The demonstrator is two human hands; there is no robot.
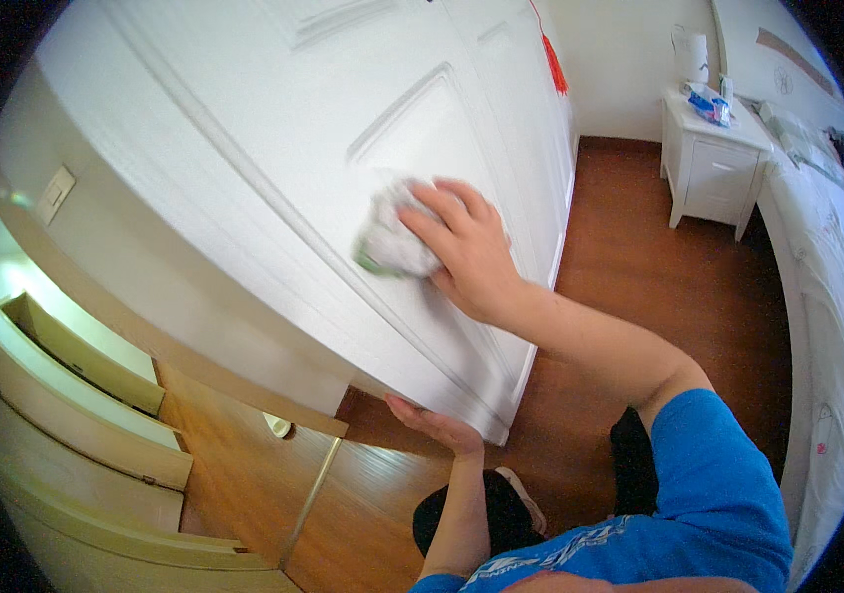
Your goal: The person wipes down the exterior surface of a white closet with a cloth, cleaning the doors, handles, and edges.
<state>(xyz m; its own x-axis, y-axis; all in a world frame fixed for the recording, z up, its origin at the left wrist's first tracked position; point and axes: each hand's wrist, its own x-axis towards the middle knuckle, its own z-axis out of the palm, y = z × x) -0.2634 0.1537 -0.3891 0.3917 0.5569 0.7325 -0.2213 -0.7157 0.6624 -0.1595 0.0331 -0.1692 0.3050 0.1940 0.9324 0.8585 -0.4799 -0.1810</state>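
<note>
A bunched white cloth with a green patch (396,233) is in my right hand (470,256), pressed against a white panelled surface (258,156), either a door or a wardrobe front. Cloth and fingers are slightly blurred. Lower down, my left hand (436,428) rests flat by the lower edge of this white surface, fingers extended and holding nothing. A red tassel (554,65) hangs on the panelling farther along.
Right of me stands a bed with white bedding (822,267). Beyond it is a white nightstand (718,178) with a blue packet (709,105) on top. A wall switch (57,194) is at left, above a wooden floor (244,467) with a metal threshold strip (310,497).
</note>
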